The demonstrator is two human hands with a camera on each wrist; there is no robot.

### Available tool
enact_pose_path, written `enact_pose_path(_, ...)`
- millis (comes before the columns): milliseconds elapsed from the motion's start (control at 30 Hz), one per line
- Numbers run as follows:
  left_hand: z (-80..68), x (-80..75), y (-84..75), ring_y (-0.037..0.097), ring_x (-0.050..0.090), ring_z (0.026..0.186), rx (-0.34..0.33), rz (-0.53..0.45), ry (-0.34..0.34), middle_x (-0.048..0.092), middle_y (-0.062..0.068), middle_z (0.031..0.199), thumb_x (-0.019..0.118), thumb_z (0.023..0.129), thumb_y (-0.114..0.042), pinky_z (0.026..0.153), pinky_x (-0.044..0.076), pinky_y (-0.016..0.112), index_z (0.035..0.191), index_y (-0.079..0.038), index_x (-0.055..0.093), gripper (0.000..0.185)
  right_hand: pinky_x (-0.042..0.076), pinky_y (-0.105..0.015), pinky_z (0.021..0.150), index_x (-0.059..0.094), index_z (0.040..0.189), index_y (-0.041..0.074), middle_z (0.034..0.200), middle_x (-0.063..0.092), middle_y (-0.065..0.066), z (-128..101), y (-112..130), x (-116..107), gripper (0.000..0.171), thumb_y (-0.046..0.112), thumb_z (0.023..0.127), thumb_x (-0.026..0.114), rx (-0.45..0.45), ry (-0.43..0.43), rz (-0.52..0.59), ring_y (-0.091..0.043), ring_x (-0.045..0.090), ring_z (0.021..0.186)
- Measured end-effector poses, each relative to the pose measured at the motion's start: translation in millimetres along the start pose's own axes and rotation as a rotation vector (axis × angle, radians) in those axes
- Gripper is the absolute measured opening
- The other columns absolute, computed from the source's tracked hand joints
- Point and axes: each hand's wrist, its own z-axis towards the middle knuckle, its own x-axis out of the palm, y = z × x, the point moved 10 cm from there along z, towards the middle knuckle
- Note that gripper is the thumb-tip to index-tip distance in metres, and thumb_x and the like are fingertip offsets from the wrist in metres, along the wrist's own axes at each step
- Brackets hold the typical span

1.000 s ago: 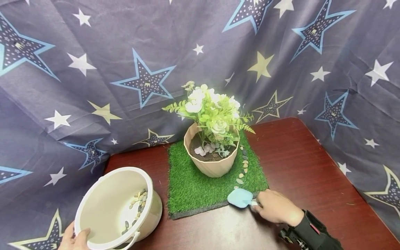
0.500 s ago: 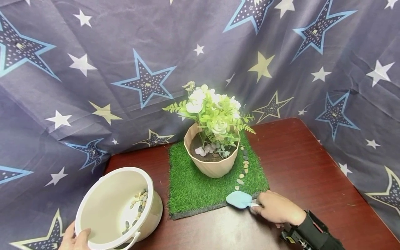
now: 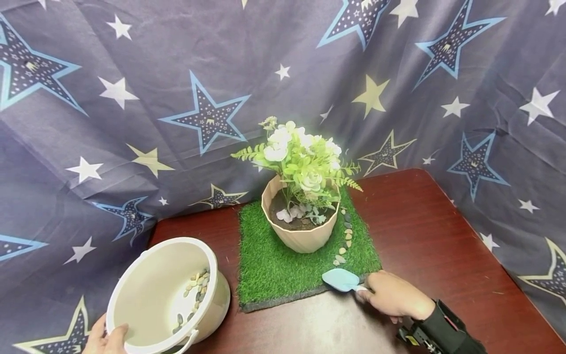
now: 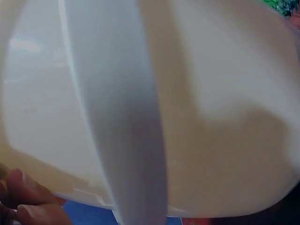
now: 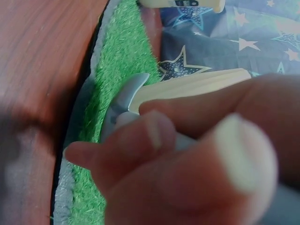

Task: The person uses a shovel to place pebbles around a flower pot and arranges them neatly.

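My right hand (image 3: 391, 295) grips the handle of a small light-blue trowel (image 3: 341, 280), whose blade lies at the front right corner of the green grass mat (image 3: 274, 268). In the right wrist view my fingers (image 5: 154, 136) wrap the trowel (image 5: 124, 96) handle. A beige pot (image 3: 302, 235) with white flowers stands on the mat, and a line of pebbles (image 3: 344, 241) runs beside it. My left hand (image 3: 106, 339) holds the rim of a tilted white bucket (image 3: 146, 295) with pebbles inside; the bucket (image 4: 211, 117) fills the left wrist view.
The dark red table (image 3: 424, 236) is bare to the right of the mat. A star-patterned cloth (image 3: 132, 98) hangs close behind and around the table's edges.
The trowel blade has shifted slightly right and up along the mat's front corner. The bucket and my left hand have stayed put.
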Motion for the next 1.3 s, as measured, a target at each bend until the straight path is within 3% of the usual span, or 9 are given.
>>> enact_pose_path(67, 0.6, 2.0, 3.3, -0.005, 0.059, 0.049, 0.003, -0.041, 0.018, 0.061, -0.021, 0.060, 0.051, 0.095, -0.005, 0.047, 0.053, 0.016, 0.117, -0.035, 0.055, 0.038, 0.043, -0.026, 0.032, 0.058, 0.075, 0.019, 0.063, 0.055, 0.007, -0.4, 4.6, -1.2, 0.028, 0.026, 0.102, 0.063, -0.022, 0.015, 0.014, -0.003, 0.047, 0.029)
enact_pose_path(167, -5.6, 4.9, 0.2, -0.006, 0.060, 0.049, 0.049, -0.104, 0.016, 0.059, -0.030, 0.057, 0.050, 0.094, -0.002, 0.045, 0.053, 0.016, 0.105, -0.049, 0.046, 0.049, 0.043, -0.021, 0.040, 0.058, 0.074, 0.025, 0.060, 0.050, 0.013, -0.1, 20.9, -8.5, 0.031, 0.032, 0.104, 0.061, -0.096, 0.015, 0.005, 0.004, 0.044, 0.036)
enact_pose_path(333, -35.7, 15.9, -33.8, -0.011, 0.060, 0.055, 0.222, -0.132, -0.049, 0.061, -0.038, 0.067, 0.053, 0.090, 0.006, 0.046, 0.051, 0.011, 0.125, -0.037, 0.063, 0.057, 0.034, -0.017, 0.054, 0.053, 0.074, 0.030, 0.062, 0.035, 0.021, 4.6, 84.6, -27.4, 0.032, 0.033, 0.106, 0.059, -0.332, -0.082, -0.061, 0.006, 0.034, 0.054)
enact_pose_path(433, -53.2, 25.8, -53.2, -0.013, 0.063, 0.064, 0.304, -0.179, -0.061, 0.065, -0.037, 0.079, 0.054, 0.086, 0.012, 0.052, 0.052, 0.008, 0.130, -0.024, 0.067, 0.058, 0.036, -0.015, 0.057, 0.060, 0.080, 0.028, 0.066, 0.042, 0.022, 11.0, 129.9, -29.2, 0.023, 0.031, 0.103, 0.063, -0.454, -0.190, -0.134, 0.006, 0.037, 0.059)
enact_pose_path(600, -85.4, 37.4, -81.3, -0.017, 0.064, 0.075, 0.491, -0.037, -0.059, 0.063, -0.041, 0.088, 0.056, 0.084, 0.015, 0.058, 0.053, 0.006, 0.136, -0.006, 0.065, 0.057, 0.030, -0.011, 0.050, 0.071, 0.096, 0.025, 0.074, 0.059, 0.017, 31.7, 194.1, -9.4, 0.011, 0.035, 0.099, 0.067, -0.570, -0.334, -0.312, 0.005, 0.039, 0.057)
enact_pose_path(767, -117.4, 50.6, -100.6, -0.023, 0.061, 0.082, 0.679, 0.066, -0.054, 0.058, -0.047, 0.092, 0.061, 0.081, 0.017, 0.064, 0.049, 0.002, 0.135, 0.003, 0.062, 0.056, 0.027, -0.019, 0.046, 0.066, 0.092, 0.025, 0.075, 0.058, 0.013, 55.1, 239.8, 25.9, 0.018, 0.041, 0.099, 0.065, -0.650, -0.403, -0.577, -0.002, 0.043, 0.053)
enact_pose_path(967, -136.3, 60.0, -101.7, -0.023, 0.058, 0.078, 0.790, 0.094, -0.035, 0.054, -0.050, 0.096, 0.062, 0.077, 0.022, 0.058, 0.046, 0.002, 0.134, 0.006, 0.060, 0.059, 0.042, -0.023, 0.045, 0.071, 0.100, 0.024, 0.081, 0.063, 0.011, 69.6, 266.9, 70.3, 0.012, 0.032, 0.091, 0.069, -0.714, -0.474, -0.916, -0.004, 0.052, 0.057)
enact_pose_path(1167, -137.9, 67.4, -84.7, -0.019, 0.059, 0.079, 0.796, 0.022, 0.081, 0.060, -0.038, 0.101, 0.056, 0.077, 0.028, 0.052, 0.049, 0.005, 0.140, -0.015, 0.059, 0.076, 0.043, -0.022, 0.049, 0.077, 0.112, 0.019, 0.087, 0.068, 0.007, 77.8, 267.2, 88.2, 0.024, 0.029, 0.099, 0.060, -0.713, -0.617, -0.976, -0.007, 0.056, 0.067)
enact_pose_path(1300, -139.1, 71.0, -83.1, -0.019, 0.059, 0.081, 0.797, 0.018, 0.085, 0.060, -0.037, 0.103, 0.056, 0.077, 0.028, 0.053, 0.048, 0.005, 0.139, -0.014, 0.060, 0.075, 0.041, -0.023, 0.049, 0.076, 0.114, 0.017, 0.086, 0.064, 0.007, 82.3, 261.5, 89.6, 0.026, 0.028, 0.100, 0.058, -0.718, -0.627, -0.966, -0.009, 0.054, 0.068)
